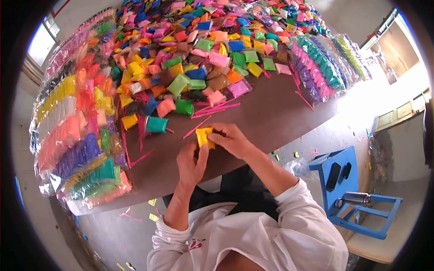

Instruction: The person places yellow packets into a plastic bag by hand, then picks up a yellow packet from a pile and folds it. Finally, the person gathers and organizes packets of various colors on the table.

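Note:
Both my hands hold one small yellow packet above the front part of the brown table. My left hand grips its lower left side with thumb and fingers. From the right, my right hand pinches the packet's other edge. Just beyond my hands lie pink strips and a teal packet. A green packet and a salmon packet rest near them, at the front of a big heap of coloured packets.
Long clear bags of packets line the left side, such as a salmon bag, and the right, such as a teal bag. A blue stool with a metal flask and dark objects stands at the right. Scraps litter the floor.

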Demonstrator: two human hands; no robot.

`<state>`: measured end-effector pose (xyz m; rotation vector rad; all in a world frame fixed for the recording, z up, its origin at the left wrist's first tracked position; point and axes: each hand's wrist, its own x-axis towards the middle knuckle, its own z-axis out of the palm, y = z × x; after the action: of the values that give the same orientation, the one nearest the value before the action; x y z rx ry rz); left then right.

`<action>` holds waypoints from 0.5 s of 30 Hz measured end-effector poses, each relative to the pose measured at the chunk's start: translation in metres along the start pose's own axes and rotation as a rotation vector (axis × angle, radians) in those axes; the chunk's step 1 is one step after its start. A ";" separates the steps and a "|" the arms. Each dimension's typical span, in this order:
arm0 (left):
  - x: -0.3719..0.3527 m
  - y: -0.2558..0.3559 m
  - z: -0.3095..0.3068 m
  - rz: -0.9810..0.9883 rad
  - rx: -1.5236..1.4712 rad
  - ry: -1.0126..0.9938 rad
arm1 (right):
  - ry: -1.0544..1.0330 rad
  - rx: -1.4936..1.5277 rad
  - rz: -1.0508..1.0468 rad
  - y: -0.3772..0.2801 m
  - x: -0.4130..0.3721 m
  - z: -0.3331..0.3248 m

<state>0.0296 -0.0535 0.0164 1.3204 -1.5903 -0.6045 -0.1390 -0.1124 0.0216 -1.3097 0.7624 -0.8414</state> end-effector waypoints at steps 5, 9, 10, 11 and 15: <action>-0.004 -0.007 -0.008 -0.178 -0.130 -0.045 | -0.115 0.227 0.021 0.015 0.001 -0.010; -0.005 -0.010 0.000 -0.204 -0.291 0.015 | -0.045 0.470 0.148 0.005 -0.001 -0.007; -0.005 -0.011 0.000 -0.209 -0.314 0.027 | -0.058 0.430 0.134 0.008 0.000 -0.007; -0.005 -0.012 0.000 -0.209 -0.302 0.027 | -0.073 0.390 0.119 0.011 0.001 -0.007; -0.006 -0.020 -0.002 -0.230 -0.240 0.007 | -0.114 -0.085 0.182 -0.006 0.000 0.005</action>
<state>0.0406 -0.0532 -0.0013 1.3292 -1.3227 -0.9011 -0.1354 -0.1108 0.0278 -1.3292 0.8204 -0.5894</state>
